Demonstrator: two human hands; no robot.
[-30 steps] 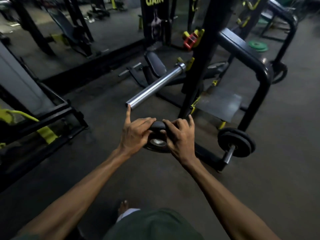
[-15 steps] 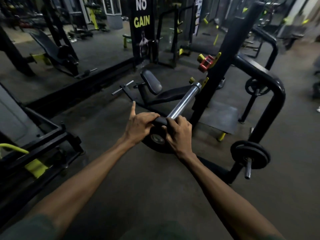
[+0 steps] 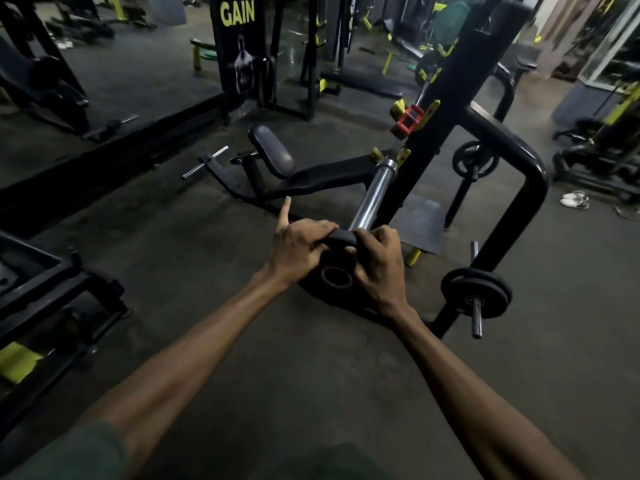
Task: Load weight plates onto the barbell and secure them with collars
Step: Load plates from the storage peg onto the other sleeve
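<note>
A black weight plate is held upright at the near end of the chrome barbell sleeve, which rests on the black rack upright. My left hand grips the plate's top left rim with its index finger pointing up. On the top right rim my right hand is closed over the plate. The plate's centre hole faces me and the sleeve's end is hidden behind the plate. A red collar hangs on the rack upright.
Black plates sit on a storage peg low on the rack at right. A padded bench lies beyond the bar. Another machine frame stands at left. White shoes lie on the floor at far right.
The plate in both hands has risen from below the sleeve's tip to cover its end. My view has swung so the bar points more straight away.
</note>
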